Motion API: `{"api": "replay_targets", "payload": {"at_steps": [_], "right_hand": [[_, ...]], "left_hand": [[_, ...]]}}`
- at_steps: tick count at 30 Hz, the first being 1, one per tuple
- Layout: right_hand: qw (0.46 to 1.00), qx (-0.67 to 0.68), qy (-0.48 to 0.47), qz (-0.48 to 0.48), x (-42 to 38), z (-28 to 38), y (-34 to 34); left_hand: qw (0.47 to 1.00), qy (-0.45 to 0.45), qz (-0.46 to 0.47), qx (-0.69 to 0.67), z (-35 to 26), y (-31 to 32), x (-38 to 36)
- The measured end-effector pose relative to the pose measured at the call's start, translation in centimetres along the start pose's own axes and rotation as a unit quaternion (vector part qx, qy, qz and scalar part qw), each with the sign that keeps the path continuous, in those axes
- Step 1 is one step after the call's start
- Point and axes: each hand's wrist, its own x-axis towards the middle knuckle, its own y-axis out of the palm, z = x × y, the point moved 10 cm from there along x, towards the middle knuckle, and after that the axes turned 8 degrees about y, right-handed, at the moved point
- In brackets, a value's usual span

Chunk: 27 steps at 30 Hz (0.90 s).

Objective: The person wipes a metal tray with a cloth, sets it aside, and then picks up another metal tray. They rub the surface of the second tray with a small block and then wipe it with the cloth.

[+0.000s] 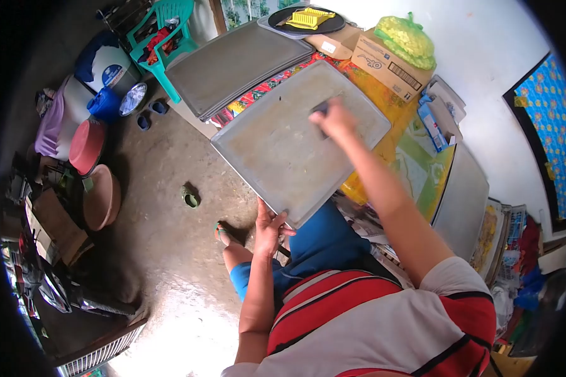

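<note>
A wide, shallow metal baking tray lies tilted in front of me, its far part over the table. Its grey surface has dull brownish patches and a few dark specks. My left hand grips the near left corner, thumb on top at the rim and fingers below. Over the right half of the tray, my right hand is closed around a small dark object, pressed to or just above the metal. Motion blurs this hand, and the object's kind cannot be made out.
Beyond the tray, stacked baking trays rest on the table's patterned cloth. A cardboard box carries a yellow-green bag. A green plastic chair stands at the back left; basins and a clog are on the floor.
</note>
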Motion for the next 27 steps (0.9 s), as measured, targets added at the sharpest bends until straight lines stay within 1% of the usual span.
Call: {"api": "replay_targets", "payload": {"at_steps": [2, 3, 5, 6, 7, 8, 9, 10, 12, 14, 15, 17, 18, 21, 23, 25, 27], "right_hand": [[0.982, -0.108, -0.135, 0.081, -7.5, 6.7, 3.7], [0.967, -0.11, -0.214, 0.083, -9.6, 8.3, 4.8], [0.975, -0.12, -0.141, 0.122, -7.0, 6.8, 4.9], [0.989, -0.106, -0.071, 0.081, -3.8, 4.9, 3.0], [0.995, -0.093, -0.001, 0.04, -0.2, 2.1, 0.6], [0.998, -0.056, 0.039, -0.013, 2.9, -1.7, -1.4], [0.992, -0.06, 0.059, -0.089, 4.3, -4.4, -4.9], [0.984, -0.071, 0.113, -0.117, 4.0, -6.4, -8.2], [0.973, -0.081, 0.144, -0.162, 3.9, -11.1, -12.0], [0.969, -0.058, 0.172, -0.165, 0.8, -13.0, -12.1], [0.981, -0.054, 0.142, -0.122, -1.1, -12.1, -10.6], [0.995, -0.044, 0.085, -0.031, -6.6, -7.3, -5.5], [0.997, -0.039, 0.058, 0.016, -8.1, -5.5, -3.3], [0.996, -0.08, -0.044, 0.019, -10.1, -3.6, -1.0], [0.999, -0.032, 0.025, -0.029, -5.7, -6.8, -5.4], [0.988, 0.007, 0.055, -0.143, 0.0, -13.2, -9.1], [0.989, -0.011, 0.102, -0.104, -0.3, -13.0, -9.4]], "left_hand": [[1.0, -0.017, -0.004, 0.016, 1.2, -0.6, 0.6], [1.0, -0.022, -0.005, 0.013, 1.5, -0.8, 0.7], [0.999, -0.034, -0.008, 0.01, 2.3, -1.5, 0.0], [0.999, -0.047, -0.008, 0.0, 2.6, -1.9, -0.2], [0.999, -0.039, -0.017, 0.017, 2.3, -2.4, -0.3], [0.999, -0.031, -0.026, 0.031, 1.9, -2.8, -0.5], [0.998, -0.023, -0.035, 0.045, 1.7, -3.0, -0.7], [0.998, -0.021, -0.028, 0.043, 1.8, -3.1, -0.5], [0.999, -0.016, -0.012, 0.034, 2.1, -2.9, 0.0], [0.999, -0.017, -0.018, 0.037, 2.1, -2.5, 0.0], [0.999, -0.018, -0.021, 0.041, 1.9, -2.3, 0.0], [0.998, -0.017, -0.012, 0.054, 1.0, -1.4, -0.2], [0.998, -0.017, -0.008, 0.062, 0.8, -1.1, -0.2], [0.996, -0.038, -0.02, 0.076, 2.2, -2.0, -0.1], [0.997, -0.04, -0.016, 0.064, 2.4, -2.0, 0.1], [0.998, -0.031, -0.005, 0.058, 2.0, -1.9, 0.0], [0.998, -0.029, -0.01, 0.052, 2.0, -1.9, 0.0]]}}
